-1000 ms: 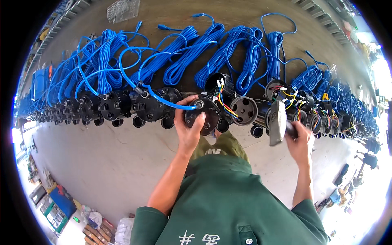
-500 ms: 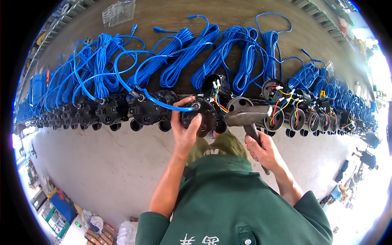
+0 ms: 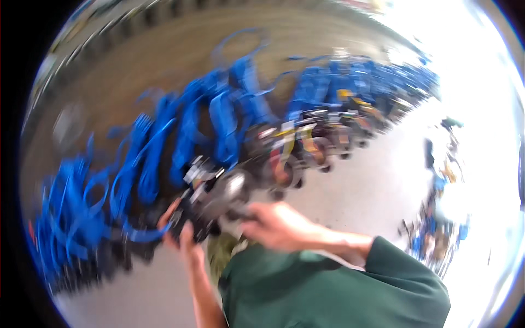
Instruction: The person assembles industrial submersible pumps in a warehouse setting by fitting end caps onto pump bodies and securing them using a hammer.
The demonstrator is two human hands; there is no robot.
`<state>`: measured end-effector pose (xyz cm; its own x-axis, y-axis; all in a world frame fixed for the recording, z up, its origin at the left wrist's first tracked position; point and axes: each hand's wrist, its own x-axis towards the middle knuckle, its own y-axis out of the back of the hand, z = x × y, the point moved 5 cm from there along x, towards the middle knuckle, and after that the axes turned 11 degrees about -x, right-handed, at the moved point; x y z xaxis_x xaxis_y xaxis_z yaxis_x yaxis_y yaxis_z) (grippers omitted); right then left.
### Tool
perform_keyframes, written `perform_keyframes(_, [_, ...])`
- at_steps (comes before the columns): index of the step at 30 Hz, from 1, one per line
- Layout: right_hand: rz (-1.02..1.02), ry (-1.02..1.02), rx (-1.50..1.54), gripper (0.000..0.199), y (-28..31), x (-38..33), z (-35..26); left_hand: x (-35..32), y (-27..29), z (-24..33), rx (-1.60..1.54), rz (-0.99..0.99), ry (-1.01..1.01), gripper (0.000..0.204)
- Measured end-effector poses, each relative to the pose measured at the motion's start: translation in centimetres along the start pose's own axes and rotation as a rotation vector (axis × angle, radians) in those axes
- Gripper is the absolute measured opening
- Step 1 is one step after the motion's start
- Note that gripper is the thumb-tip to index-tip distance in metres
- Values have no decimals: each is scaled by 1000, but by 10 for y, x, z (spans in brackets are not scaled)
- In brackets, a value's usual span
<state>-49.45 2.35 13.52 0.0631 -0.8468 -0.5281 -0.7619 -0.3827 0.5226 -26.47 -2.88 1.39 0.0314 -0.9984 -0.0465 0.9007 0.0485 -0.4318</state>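
Note:
The whole picture is smeared by motion. My left hand grips a black round end cap, its thumb and fingers on either side. A blue cable runs into that cap from the left. My right hand is wrapped round the handle of a hammer, whose grey metal head is just right of the cap. Blur hides whether the head touches the cap or the housing behind it. To the right, black round housings have red, yellow and white wires sticking out.
Bundled blue cables lie along the brown tabletop behind the row of housings. A clear plastic piece rests at the far left. Pale floor shows in front of the table, with blurred items at the right.
My view has turned to the right, so the table row now slants up rightward. The hammer head has come closer to the cap. Both hands keep their hold.

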Motion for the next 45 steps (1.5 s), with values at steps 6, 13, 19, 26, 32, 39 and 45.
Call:
perform_keyframes(6, [82, 113, -81, 39, -15, 3, -6, -9, 62, -55, 21, 310, 203, 81])
perform_keyframes(13, [202, 236, -32, 40, 3, -35, -29, 7, 108, -87, 654, -249, -370, 57])
perform_keyframes(19, [129, 23, -308, 37, -28, -2, -14, -9, -5, 0, -78, 37, 86, 64])
perform_keyframes(26, [301, 308, 57, 29, -1, -37, -60, -4, 5, -3, -63, -26, 76, 44])
perform_keyframes(32, [158, 136, -313, 33, -30, -8, -27, -7, 6, -4, 61, 15, -28, 39])
perform_keyframes(39, [168, 491, -174, 25, -5, -45, -103, -13, 3, 17, 424, -226, -399, 114])
perform_keyframes(45, [124, 352, -514, 36, -65, 12, -64, -4, 13, -12, 275, -175, -331, 103])
